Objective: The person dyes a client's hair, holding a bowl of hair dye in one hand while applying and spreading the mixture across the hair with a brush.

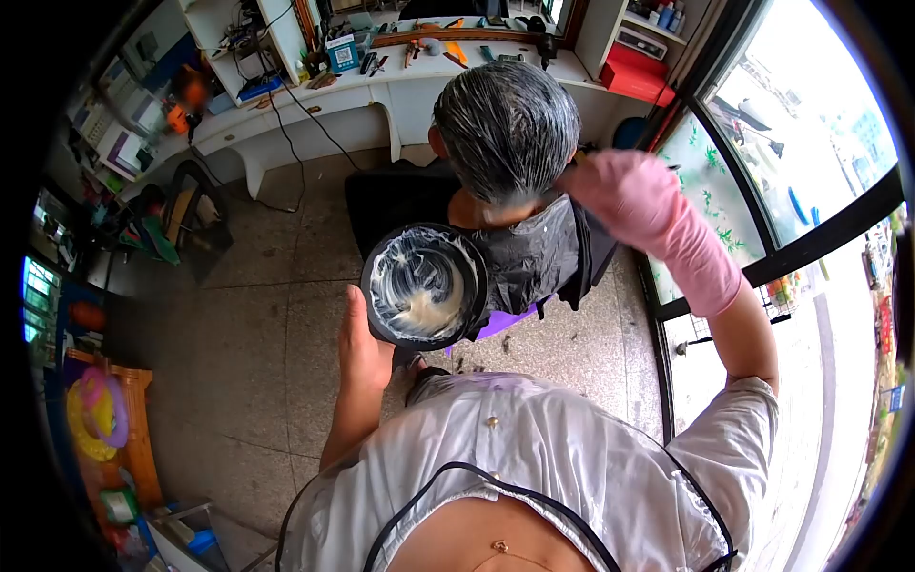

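A black bowl (426,286) smeared with white and cream-coloured paste rests in my bare left hand (367,338), whose thumb lies along the bowl's near left side. My right hand (624,198) wears a pink glove and is closed, beside the right side of a seated person's head (510,124). Motion blur hides most of what its fingers hold; a dark tip shows past the glove. White paste coats the person's dark, slicked-down hair. A black plastic cape (536,255) covers the person's shoulders.
Ahead, a white counter (381,91) below a mirror carries combs, clips and a blue box (341,54). A red box (637,74) stands at the right end. Cables hang down to the floor at left. Glass doors (705,181) stand close on the right.
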`<state>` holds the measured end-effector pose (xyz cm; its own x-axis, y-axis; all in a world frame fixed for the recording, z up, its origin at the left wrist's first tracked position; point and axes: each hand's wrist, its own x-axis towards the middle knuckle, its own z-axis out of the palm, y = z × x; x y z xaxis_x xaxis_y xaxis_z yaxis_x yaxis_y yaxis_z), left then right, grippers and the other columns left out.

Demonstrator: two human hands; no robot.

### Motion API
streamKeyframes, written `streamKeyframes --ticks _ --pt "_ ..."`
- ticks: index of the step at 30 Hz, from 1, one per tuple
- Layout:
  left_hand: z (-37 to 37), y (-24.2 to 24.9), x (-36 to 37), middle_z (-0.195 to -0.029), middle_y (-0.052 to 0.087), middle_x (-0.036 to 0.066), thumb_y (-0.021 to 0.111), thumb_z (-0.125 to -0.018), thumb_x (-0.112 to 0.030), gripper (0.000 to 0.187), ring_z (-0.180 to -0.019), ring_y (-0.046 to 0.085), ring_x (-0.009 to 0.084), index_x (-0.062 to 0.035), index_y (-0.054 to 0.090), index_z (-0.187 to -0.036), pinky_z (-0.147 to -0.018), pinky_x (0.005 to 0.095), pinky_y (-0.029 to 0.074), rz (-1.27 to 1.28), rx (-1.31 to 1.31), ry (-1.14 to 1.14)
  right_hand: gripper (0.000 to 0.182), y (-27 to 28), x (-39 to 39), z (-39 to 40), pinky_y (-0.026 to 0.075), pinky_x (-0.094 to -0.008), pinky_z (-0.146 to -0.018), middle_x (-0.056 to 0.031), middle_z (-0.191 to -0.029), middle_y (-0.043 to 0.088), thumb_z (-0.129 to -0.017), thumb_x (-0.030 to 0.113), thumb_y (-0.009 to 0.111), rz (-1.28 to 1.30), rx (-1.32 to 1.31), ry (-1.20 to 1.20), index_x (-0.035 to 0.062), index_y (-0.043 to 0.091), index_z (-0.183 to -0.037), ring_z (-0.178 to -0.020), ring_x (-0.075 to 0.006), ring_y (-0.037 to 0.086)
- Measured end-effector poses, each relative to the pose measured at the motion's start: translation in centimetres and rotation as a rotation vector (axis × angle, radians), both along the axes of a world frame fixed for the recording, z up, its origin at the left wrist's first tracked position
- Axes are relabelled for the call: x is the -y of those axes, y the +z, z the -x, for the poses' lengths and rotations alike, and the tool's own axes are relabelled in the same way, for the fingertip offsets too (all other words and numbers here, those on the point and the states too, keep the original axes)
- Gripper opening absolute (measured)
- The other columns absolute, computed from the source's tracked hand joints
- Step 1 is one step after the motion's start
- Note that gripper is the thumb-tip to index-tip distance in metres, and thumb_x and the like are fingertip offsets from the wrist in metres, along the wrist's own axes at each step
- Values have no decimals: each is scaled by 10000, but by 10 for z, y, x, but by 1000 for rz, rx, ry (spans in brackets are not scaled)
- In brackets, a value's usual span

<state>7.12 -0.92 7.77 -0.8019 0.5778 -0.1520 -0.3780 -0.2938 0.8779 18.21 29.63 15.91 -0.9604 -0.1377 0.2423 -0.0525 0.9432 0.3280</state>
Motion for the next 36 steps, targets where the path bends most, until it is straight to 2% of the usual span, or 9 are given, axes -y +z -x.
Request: streamKeyframes --ticks 1,3,10,13,18,25,29,32,36 --pt "0 3 -1 -1249 455 92 377 -882 -506 611 -1143 431 214 -19 398 -1251 -962 374 342 10 -9 -8 223 6 -18 8 509 -253 -569 -56 -762 596 -747 4 547 180 -328 294 66 602 -954 -661 -162 594" --pt "1 10 0 -1249 454 93 377 -882 -507 612 -1141 433 213 -21 397 -1252 -960 373 342 31 -20 -25 231 25 -25 23 481 -250 -610 -69 -752 583 -792 3 511 603 -452 231 29 578 -1011 -667 -163 580" --pt "10 -3 1 -1235 466 92 388 -878 -507 602 -1135 438 214 -26 413 -1241 -952 371 348 57 36 30 275 -18 -49 47 476 -273 -640 -94 -745 584 -784 8 504 986 -210 61 78 586 -1037 -692 -192 591" --pt "13 -11 4 -1234 466 92 392 -873 -516 610 -1136 436 214 -27 416 -1237 -953 374 346 83 47 76 235 -48 -48 36 453 -237 -635 -44 -752 523 -838 23 482 855 -270 173 68 575 -1049 -666 -134 522" --pt "13 -13 3 -1250 452 90 383 -873 -524 617 -1150 420 214 -33 408 -1246 -962 379 336 103 14 77 352 -80 -41 26 480 -353 -642 -93 -782 568 -739 2 514 478 -263 60 123 563 -1065 -744 -274 575" --pt "17 -13 5 -1258 447 88 374 -873 -530 626 -1156 417 215 -32 402 -1252 -966 381 333 106 13 55 254 -93 -36 8 476 -352 -627 -78 -728 565 -733 11 507 330 -135 89 104 605 -948 -695 -259 581" --pt "19 -13 5 -1261 444 87 397 -871 -516 608 -1155 419 218 -42 406 -1251 -962 384 339 110 16 36 288 -52 -35 20 482 -299 -669 -108 -790 591 -789 -18 490 1192 -403 108 70 578 -1049 -717 -238 595" --pt "21 -11 5 -1259 446 85 409 -868 -514 604 -1153 421 220 -45 411 -1248 -961 386 340 100 7 29 236 -27 -43 64 473 -300 -669 -128 -807 608 -807 52 516 1071 -620 118 55 583 -1033 -709 -239 592" --pt "18 -4 1 -1203 481 126 410 -890 -453 560 -1091 478 233 15 427 -1197 -932 386 388 40 46 66 222 -8 -49 101 455 -299 -642 -137 -744 613 -817 149 539 1130 -419 -65 41 595 -1003 -663 -232 577"
